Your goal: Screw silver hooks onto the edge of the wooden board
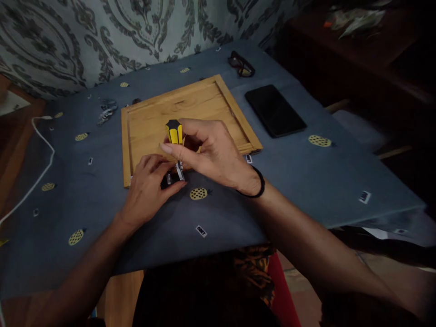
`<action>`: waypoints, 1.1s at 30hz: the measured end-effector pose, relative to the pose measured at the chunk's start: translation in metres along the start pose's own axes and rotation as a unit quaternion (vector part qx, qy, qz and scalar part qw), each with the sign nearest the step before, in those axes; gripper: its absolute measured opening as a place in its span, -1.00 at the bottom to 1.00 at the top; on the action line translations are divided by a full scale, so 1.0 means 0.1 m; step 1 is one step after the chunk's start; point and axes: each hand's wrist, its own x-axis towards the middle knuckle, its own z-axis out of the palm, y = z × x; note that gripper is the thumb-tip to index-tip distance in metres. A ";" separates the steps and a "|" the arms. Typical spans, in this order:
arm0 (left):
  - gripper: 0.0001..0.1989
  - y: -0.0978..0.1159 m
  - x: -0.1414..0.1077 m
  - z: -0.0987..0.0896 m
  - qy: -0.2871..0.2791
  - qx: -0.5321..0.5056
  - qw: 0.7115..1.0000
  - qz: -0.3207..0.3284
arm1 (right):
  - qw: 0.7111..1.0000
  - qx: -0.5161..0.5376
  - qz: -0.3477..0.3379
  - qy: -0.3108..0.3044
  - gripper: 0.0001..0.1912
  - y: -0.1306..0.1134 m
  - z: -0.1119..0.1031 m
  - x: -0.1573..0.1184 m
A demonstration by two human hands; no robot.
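Note:
My right hand [214,152] grips a screwdriver [175,132] with a yellow and black handle, its shaft pointing down. The screwdriver's tip meets a small silver metal fitting [180,171], which looks like a cabinet hinge. Thumb and fingers of my left hand [148,188] are closed around this fitting at the near edge of a framed wooden panel [184,102]. The panel lies flat on the table, and my hands cover part of its near side. Whether the tip sits in a screw is too small to tell.
A blue patterned cloth [225,222] covers the table. Small metal pieces [107,110] lie left of the panel. To its right are a black tablet [275,110] and a pair of glasses [241,64]. A white cable [47,156] runs along the left side.

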 end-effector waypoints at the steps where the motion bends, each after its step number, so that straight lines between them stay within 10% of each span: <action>1: -0.66 0.00 0.00 0.00 -0.001 0.001 1.000 0.001 | 1.000 -0.002 -0.002 0.002 -0.59 0.01 0.00 0.00; 25: -0.68 -0.01 -0.01 0.01 0.012 -0.002 1.000 0.004 | 0.967 -0.033 -0.022 0.251 -0.51 -0.11 0.06 -0.05; 33: -0.69 -0.02 -0.01 0.01 0.004 -0.002 1.000 -0.003 | 0.975 -0.045 -0.028 0.214 -0.50 -0.01 0.06 -0.02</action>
